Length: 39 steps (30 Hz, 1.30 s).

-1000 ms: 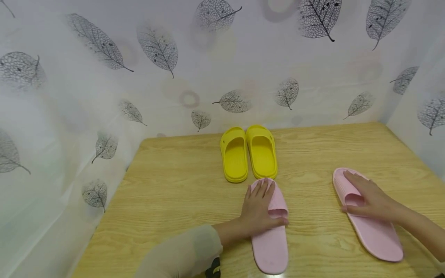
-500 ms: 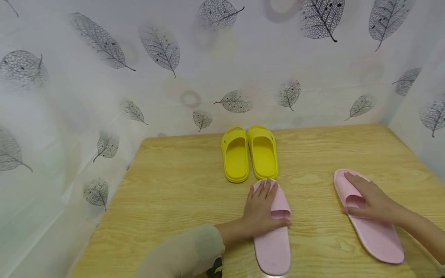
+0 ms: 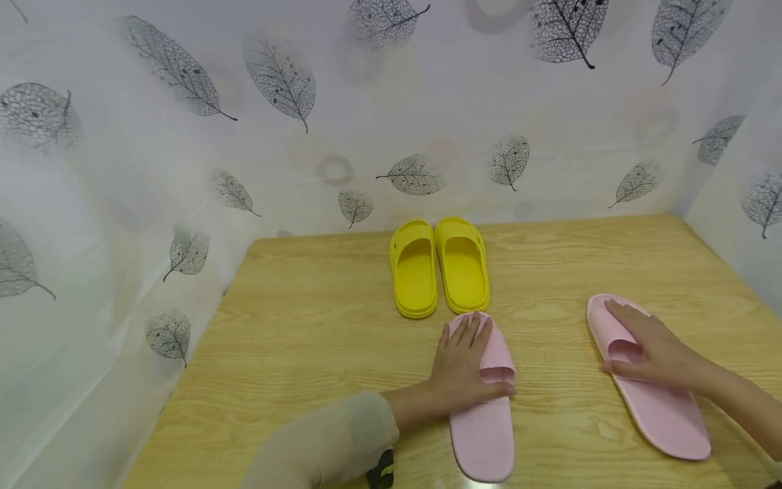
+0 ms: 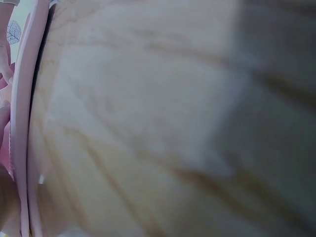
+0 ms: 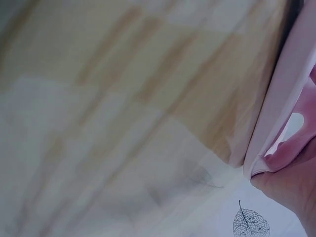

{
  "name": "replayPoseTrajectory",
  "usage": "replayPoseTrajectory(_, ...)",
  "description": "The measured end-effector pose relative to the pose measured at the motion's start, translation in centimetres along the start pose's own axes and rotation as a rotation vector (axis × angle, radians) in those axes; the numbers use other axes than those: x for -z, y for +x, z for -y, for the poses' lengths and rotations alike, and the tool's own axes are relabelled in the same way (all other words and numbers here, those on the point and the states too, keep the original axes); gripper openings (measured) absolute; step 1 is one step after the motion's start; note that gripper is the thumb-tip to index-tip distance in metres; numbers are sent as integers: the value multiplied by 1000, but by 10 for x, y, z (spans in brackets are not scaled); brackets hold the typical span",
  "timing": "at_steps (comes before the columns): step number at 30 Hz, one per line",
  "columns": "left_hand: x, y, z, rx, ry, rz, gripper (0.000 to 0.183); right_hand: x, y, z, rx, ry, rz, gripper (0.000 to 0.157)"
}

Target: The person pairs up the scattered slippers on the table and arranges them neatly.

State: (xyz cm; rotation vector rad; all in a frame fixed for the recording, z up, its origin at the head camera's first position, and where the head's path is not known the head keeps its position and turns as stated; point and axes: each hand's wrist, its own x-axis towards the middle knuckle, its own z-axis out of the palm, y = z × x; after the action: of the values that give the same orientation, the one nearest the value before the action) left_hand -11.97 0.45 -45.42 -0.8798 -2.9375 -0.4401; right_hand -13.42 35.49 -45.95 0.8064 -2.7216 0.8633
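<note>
My left hand lies over the strap of a pink slipper, with its fingers extended toward the toe and its thumb reaching the right edge. To the right, another pink slipper is angled on the table; my right hand rests on its ribbed strap, fingers extended and thumb at the left edge. In the left wrist view, the pink slipper's side runs down the left border. The right wrist view has the other slipper's edge beside my thumb. Both palms' undersides are hidden.
A pair of yellow slippers stands side by side at the back of the wood-grain table, just beyond the left pink slipper's toe. White curtains printed with leaves hang behind and at both sides.
The left pink slipper has slid slightly to the right under my left hand. My right hand and its slipper look still; the head view has shifted a little.
</note>
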Motion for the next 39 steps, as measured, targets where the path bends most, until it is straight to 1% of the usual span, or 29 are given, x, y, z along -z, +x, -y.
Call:
replayPoseTrajectory(8,0,2,-2,10,1,28,107,0,0,0,-8,-3,5,105)
replayPoseTrajectory(17,-1,5,-5,10,6,25,107,0,0,-1,-26,-5,16,105)
replayPoseTrajectory(22,-1,6,-6,12,13,16,107,0,0,-3,-17,-6,17,104)
replayPoseTrajectory(29,1,8,-8,16,3,34,107,1,1,-2,-14,3,29,104)
replayPoseTrajectory(39,-7,11,-9,4,28,17,108,0,2,-3,-10,-1,29,104)
